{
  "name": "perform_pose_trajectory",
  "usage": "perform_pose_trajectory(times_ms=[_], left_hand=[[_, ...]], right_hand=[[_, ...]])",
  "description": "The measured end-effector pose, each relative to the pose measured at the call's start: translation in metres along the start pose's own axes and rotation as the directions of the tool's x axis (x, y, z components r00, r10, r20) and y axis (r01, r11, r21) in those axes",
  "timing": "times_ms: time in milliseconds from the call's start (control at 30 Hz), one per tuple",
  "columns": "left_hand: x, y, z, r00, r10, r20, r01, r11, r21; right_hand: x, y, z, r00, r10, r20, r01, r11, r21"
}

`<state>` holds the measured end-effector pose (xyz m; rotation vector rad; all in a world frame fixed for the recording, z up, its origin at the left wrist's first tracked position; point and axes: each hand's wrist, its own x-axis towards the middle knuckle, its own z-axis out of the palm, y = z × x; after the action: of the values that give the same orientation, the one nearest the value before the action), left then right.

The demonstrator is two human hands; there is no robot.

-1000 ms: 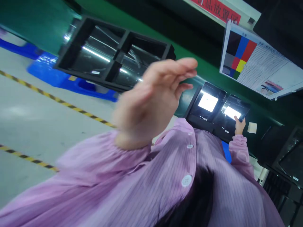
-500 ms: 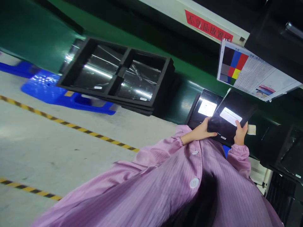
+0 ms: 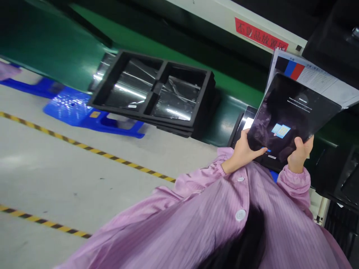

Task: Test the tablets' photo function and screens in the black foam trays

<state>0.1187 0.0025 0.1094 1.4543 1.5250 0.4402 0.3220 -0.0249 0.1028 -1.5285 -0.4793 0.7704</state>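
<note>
A black tablet point(image 3: 294, 112) is held up between both hands, its dark screen showing small white text and a light-blue and yellow picture. My left hand point(image 3: 243, 150) grips its lower left corner, with the thumb lying over the screen near a small blue button. On the right edge my right hand point(image 3: 301, 152) is closed round the tablet, thumb on the front and fingers behind it. Partly hidden behind the held one, a second tablet point(image 3: 241, 129) with a bright white patch lies on the green bench point(image 3: 224, 116).
Stacked black foam trays point(image 3: 151, 102) hold film-covered tablets in two compartments. A blue plastic stool point(image 3: 70, 108) stands below the bench edge. Printed sheets point(image 3: 316, 80) hang behind the tablet, under a red label point(image 3: 260, 35). More dark trays point(image 3: 347, 179) sit at right.
The held tablet has come up and closer, now covering part of the printed sheets. Its white pop-up has given way to a dark screen with a picture. My right thumb has moved towards the edge.
</note>
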Motion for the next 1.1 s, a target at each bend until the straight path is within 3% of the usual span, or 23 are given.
perform_pose_trajectory(times_ms=[300,467,700,1100], left_hand=[[-0.008,0.005,-0.013,0.993,0.064,0.097,-0.062,0.998,-0.03],[-0.009,0.004,-0.012,0.997,0.06,0.052,-0.062,0.998,0.023],[-0.01,0.006,-0.014,0.993,0.042,0.109,-0.043,0.999,0.007],[-0.008,0.01,-0.014,0.996,0.021,0.092,-0.022,1.0,0.012]], right_hand=[[-0.004,-0.012,0.001,0.999,-0.035,-0.006,0.035,0.999,-0.019],[-0.005,-0.015,0.002,0.999,-0.044,-0.016,0.044,0.999,-0.001],[-0.006,-0.017,0.003,1.0,-0.022,-0.021,0.022,1.0,-0.009],[-0.004,-0.021,0.004,1.0,0.012,-0.01,-0.012,1.0,-0.018]])
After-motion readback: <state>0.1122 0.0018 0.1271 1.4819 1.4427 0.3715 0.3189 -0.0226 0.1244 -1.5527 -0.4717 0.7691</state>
